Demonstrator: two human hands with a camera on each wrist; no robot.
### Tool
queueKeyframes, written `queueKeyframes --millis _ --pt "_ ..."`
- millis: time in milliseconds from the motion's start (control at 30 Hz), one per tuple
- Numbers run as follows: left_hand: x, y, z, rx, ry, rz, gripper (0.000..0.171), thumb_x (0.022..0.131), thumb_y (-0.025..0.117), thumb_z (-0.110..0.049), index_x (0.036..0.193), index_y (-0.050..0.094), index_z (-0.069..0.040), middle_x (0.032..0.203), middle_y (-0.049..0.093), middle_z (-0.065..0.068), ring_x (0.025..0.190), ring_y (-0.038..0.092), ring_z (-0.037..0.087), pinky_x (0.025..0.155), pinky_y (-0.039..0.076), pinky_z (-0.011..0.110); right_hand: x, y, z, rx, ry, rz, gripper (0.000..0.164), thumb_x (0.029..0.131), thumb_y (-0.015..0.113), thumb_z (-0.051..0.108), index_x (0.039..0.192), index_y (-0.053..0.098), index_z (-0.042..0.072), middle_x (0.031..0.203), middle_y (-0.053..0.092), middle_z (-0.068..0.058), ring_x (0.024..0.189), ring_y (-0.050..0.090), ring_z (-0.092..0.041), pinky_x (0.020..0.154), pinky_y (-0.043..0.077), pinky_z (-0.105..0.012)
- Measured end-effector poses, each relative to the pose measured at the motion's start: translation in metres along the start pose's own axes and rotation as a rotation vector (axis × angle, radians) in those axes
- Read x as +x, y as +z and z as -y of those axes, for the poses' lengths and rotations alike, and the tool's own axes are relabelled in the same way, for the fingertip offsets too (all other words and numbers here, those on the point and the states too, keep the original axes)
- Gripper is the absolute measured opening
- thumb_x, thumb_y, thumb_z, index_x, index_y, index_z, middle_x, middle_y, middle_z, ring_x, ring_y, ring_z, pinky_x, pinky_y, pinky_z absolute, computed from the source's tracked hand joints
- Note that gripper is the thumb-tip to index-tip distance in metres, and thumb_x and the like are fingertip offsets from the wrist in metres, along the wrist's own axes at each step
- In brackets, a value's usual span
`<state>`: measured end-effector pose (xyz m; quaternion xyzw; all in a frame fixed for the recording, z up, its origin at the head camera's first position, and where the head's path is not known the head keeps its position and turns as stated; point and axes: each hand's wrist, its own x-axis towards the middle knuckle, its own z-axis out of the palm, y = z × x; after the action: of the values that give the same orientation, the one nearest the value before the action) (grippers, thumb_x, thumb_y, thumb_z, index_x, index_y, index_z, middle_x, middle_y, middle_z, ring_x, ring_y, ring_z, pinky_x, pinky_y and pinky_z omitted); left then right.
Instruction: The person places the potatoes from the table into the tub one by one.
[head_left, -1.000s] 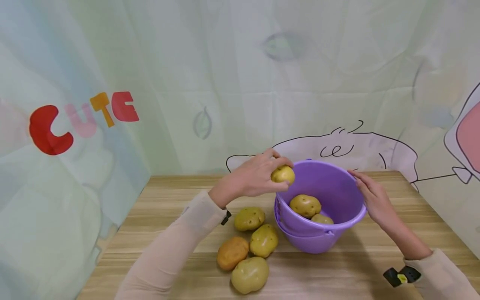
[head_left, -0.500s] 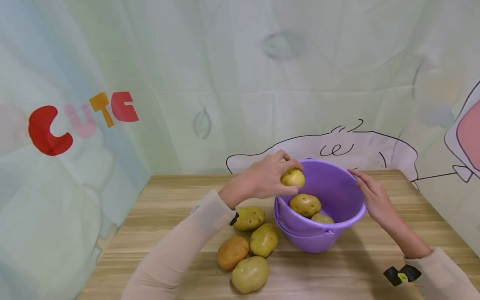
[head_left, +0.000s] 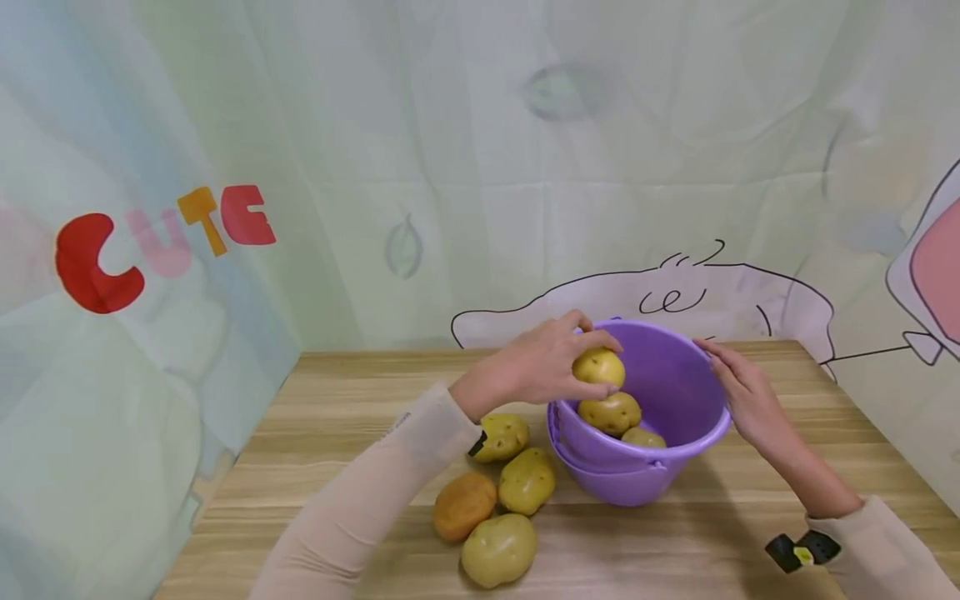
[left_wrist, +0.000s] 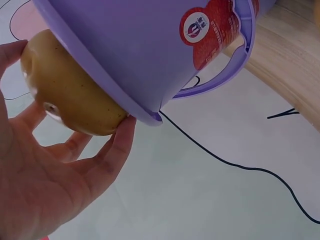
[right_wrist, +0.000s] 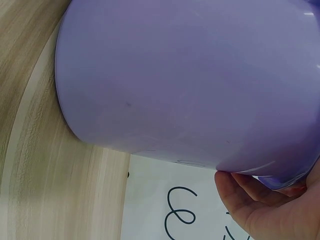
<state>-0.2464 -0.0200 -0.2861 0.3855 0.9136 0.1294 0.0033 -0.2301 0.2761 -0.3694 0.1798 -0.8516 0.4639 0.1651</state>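
My left hand (head_left: 551,358) grips a yellow potato (head_left: 598,369) between thumb and fingers, at the left side of the purple bucket's mouth. In the left wrist view this potato (left_wrist: 70,85) overlaps the bucket's rim (left_wrist: 100,75), with the fingertips right at that rim. Two potatoes show inside the bucket, a larger one (head_left: 611,414) and a partly hidden one (head_left: 643,438). My right hand (head_left: 750,396) rests against the right side of the bucket (head_left: 630,483). Its fingertips touch the outer wall just under the rim in the right wrist view.
Left of the bucket, several potatoes lie close together on the wooden table (head_left: 360,392): one greenish (head_left: 504,438), one yellow (head_left: 527,482), one orange-brown (head_left: 465,506) and one pale (head_left: 499,550). A printed curtain (head_left: 480,167) hangs behind and at the sides.
My left hand has moved right and slightly down with the potato, from beside the rim to over the bucket's mouth. My right hand and the bucket have stayed put.
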Motion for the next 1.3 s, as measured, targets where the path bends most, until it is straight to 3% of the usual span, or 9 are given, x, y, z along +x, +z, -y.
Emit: queueKeyframes --millis 333,700,1000,1300 --pt "0.001 0.005 -0.003 -0.005 0.031 -0.004 0.058 0.091 0.06 -0.062 0.141 0.055 -0.033 0.133 0.045 0.008 0.105 0.05 0.018 0.079 0.047 0.03 -0.001 0.002 0.001 0.024 -0.013 -0.002 0.039 0.109 0.035 0.009 0.138 0.047 -0.015 0.132 0.053 -0.034 0.105 0.045 0.015 0.085 0.037 -0.005" --pt "-0.002 0.002 -0.003 0.036 0.01 -0.015 0.046 0.099 0.053 -0.053 0.141 0.053 -0.037 0.135 0.042 0.008 0.104 0.048 0.022 0.08 0.047 0.034 0.0 0.002 0.001 -0.006 -0.012 0.004 0.039 0.109 0.036 0.01 0.138 0.048 -0.013 0.132 0.054 -0.033 0.104 0.045 0.015 0.083 0.038 -0.005" --pt "-0.01 0.0 0.008 0.003 0.004 -0.06 0.046 0.099 0.055 -0.048 0.142 0.054 -0.031 0.133 0.045 0.009 0.104 0.05 0.02 0.081 0.049 0.034 -0.001 0.001 0.0 0.001 -0.013 0.005 0.039 0.109 0.036 0.01 0.138 0.048 -0.014 0.132 0.053 -0.034 0.104 0.045 0.015 0.083 0.038 -0.005" --pt "-0.019 -0.003 0.023 -0.032 -0.024 -0.094 0.044 0.1 0.056 -0.045 0.14 0.055 -0.027 0.13 0.044 0.008 0.093 0.054 0.015 0.077 0.049 0.03 -0.001 0.001 0.0 -0.003 -0.031 -0.008 0.039 0.108 0.036 0.01 0.136 0.049 -0.015 0.131 0.053 -0.036 0.105 0.044 0.016 0.084 0.036 -0.004"
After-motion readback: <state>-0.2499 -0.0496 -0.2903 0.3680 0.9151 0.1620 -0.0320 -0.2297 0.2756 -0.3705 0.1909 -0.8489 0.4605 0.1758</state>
